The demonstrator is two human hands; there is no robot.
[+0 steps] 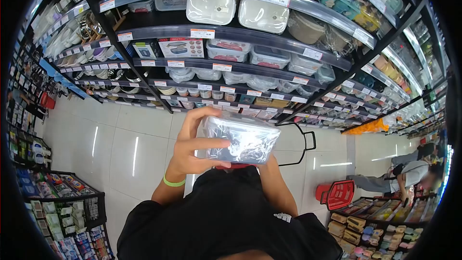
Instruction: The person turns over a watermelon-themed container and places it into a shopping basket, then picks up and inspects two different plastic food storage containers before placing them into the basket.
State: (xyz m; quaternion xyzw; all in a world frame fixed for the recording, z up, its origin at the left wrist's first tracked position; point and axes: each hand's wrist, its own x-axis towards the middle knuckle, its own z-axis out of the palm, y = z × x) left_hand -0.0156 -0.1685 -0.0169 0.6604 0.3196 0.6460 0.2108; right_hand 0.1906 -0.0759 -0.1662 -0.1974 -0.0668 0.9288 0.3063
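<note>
In front of my chest I hold a storage box (257, 137) wrapped in shiny clear film, with glare across its face. My left hand (190, 149) grips its left side, fingers spread over the near face and along the top edge. A yellow-green band (173, 182) circles that wrist. Behind the box's lower right corner is my right hand (270, 161); its fingers are hidden. A sliver of something red (236, 166) shows just under the box. A black wire handle (306, 147) sticks out to the right.
Shelves ahead carry lidded food containers (211, 9), a boxed container set (181, 47) and price tags. On the tiled floor (134, 147) at right stands a red shopping basket (340, 194). Beyond it is another person (409, 175). Display racks (67, 212) stand at lower left and lower right.
</note>
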